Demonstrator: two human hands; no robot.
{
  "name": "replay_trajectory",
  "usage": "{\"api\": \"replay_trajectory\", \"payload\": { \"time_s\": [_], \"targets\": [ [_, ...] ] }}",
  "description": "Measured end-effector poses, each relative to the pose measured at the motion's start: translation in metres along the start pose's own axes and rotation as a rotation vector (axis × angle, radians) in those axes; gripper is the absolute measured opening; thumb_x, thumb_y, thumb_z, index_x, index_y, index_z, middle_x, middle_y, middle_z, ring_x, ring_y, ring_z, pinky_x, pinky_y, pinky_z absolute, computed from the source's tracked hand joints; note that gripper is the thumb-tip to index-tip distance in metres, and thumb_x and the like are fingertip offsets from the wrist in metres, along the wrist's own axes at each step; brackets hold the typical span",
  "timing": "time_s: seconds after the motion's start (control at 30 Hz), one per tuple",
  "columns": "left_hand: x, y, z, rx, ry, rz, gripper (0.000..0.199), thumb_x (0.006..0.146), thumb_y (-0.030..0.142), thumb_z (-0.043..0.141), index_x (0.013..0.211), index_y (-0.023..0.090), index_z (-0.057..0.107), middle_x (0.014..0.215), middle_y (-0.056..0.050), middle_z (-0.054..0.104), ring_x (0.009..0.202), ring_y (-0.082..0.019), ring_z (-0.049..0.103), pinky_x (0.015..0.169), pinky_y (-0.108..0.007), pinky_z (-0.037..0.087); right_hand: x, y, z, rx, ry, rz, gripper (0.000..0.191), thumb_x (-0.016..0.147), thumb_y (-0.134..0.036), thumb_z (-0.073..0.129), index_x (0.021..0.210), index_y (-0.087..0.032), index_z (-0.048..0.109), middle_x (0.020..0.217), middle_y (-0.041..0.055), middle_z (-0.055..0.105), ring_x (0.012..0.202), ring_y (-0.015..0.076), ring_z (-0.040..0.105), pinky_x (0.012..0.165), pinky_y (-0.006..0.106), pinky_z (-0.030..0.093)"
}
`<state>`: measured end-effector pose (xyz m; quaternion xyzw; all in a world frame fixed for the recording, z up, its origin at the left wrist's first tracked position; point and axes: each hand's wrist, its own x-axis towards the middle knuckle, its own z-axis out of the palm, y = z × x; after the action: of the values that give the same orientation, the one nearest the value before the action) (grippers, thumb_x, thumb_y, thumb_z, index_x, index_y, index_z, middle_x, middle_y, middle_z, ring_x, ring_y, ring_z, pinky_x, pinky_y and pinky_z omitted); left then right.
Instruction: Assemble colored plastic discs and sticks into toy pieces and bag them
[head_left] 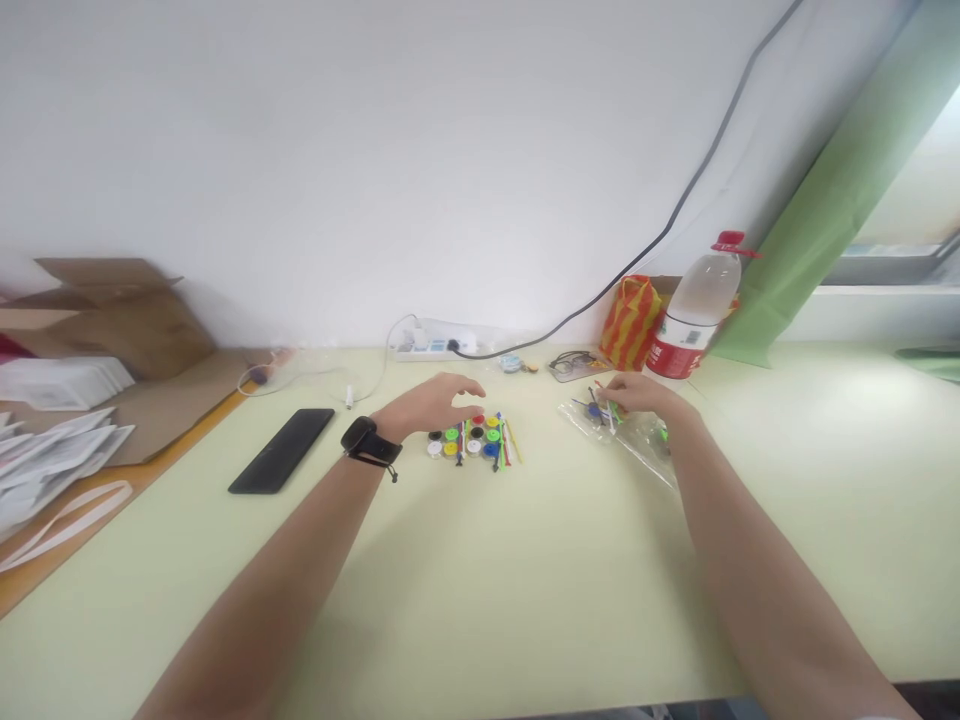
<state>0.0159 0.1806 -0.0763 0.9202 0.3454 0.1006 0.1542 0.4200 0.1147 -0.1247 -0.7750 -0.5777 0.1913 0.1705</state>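
My left hand (439,402), with a black watch (369,440) on its wrist, hovers over the left side of a group of small parts. Its thumb and fingers are apart and hold nothing. Round coloured discs (451,450) lie there in rows, with thin coloured plastic sticks (511,440) upright in the view beside and between them. To the right, my right hand (637,395) has its fingertips pinched together on thin sticks at a clear plastic bag (643,450). More coloured pieces show in the bag; the fingers partly hide them.
A black phone-like slab (282,451) lies left of my left hand. Behind are a power strip (435,342), a cable and small items. A large bottle (694,315) and a striped bag (630,322) stand back right. Cardboard (135,320) and white packets (60,465) fill the left.
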Motion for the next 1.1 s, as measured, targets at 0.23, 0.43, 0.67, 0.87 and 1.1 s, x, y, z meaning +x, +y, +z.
{"api": "replay_trajectory", "payload": {
  "time_s": [0.23, 0.43, 0.67, 0.87, 1.1],
  "targets": [
    [0.007, 0.017, 0.026, 0.142, -0.013, 0.072, 0.047, 0.098, 0.058, 0.048, 0.119, 0.025, 0.073, 0.119, -0.009, 0.074, 0.118, -0.030, 0.063, 0.098, -0.039, 0.049, 0.001, -0.026, 0.010, 0.041, -0.073, -0.080, 0.028, 0.090, -0.040, 0.068, 0.076, -0.016, 0.068, 0.067, 0.0043, 0.072, 0.064, 0.0159, 0.066, 0.062, 0.024, 0.047],
    [0.009, 0.015, 0.032, 0.179, 0.009, 0.079, 0.039, 0.099, 0.052, 0.048, 0.101, 0.025, 0.077, 0.100, -0.008, 0.078, 0.099, -0.028, 0.069, 0.084, -0.038, 0.050, -0.007, -0.046, 0.011, 0.091, -0.071, -0.136, 0.024, 0.090, -0.039, 0.069, 0.080, -0.017, 0.065, 0.071, 0.0025, 0.072, 0.067, 0.0149, 0.065, 0.063, 0.023, 0.048],
    [0.010, 0.019, 0.035, 0.220, 0.048, 0.074, 0.038, 0.096, 0.054, 0.052, 0.101, 0.026, 0.078, 0.098, -0.008, 0.077, 0.098, -0.029, 0.068, 0.086, -0.039, 0.050, -0.012, -0.061, 0.003, 0.134, -0.060, -0.167, 0.019, 0.089, -0.036, 0.069, 0.086, -0.018, 0.070, 0.088, 0.0042, 0.075, 0.072, 0.0152, 0.067, 0.061, 0.022, 0.049],
    [0.011, 0.020, 0.042, 0.254, 0.082, 0.089, 0.038, 0.097, 0.052, 0.052, 0.106, 0.024, 0.076, 0.100, -0.010, 0.076, 0.101, -0.030, 0.067, 0.087, -0.040, 0.050, -0.015, -0.070, -0.005, 0.122, -0.086, -0.222, 0.017, 0.084, -0.033, 0.070, 0.076, -0.018, 0.071, 0.080, 0.0020, 0.074, 0.070, 0.0155, 0.065, 0.055, 0.022, 0.045],
    [0.010, 0.023, 0.039, 0.171, 0.081, 0.086, 0.041, 0.098, 0.056, 0.050, 0.105, 0.025, 0.075, 0.102, -0.008, 0.076, 0.103, -0.028, 0.066, 0.088, -0.039, 0.050, -0.035, -0.080, -0.037, 0.040, -0.003, -0.304, 0.031, 0.087, -0.044, 0.071, 0.070, -0.018, 0.066, 0.073, 0.0029, 0.070, 0.063, 0.0141, 0.058, 0.052, 0.024, 0.040]
  ]
}}
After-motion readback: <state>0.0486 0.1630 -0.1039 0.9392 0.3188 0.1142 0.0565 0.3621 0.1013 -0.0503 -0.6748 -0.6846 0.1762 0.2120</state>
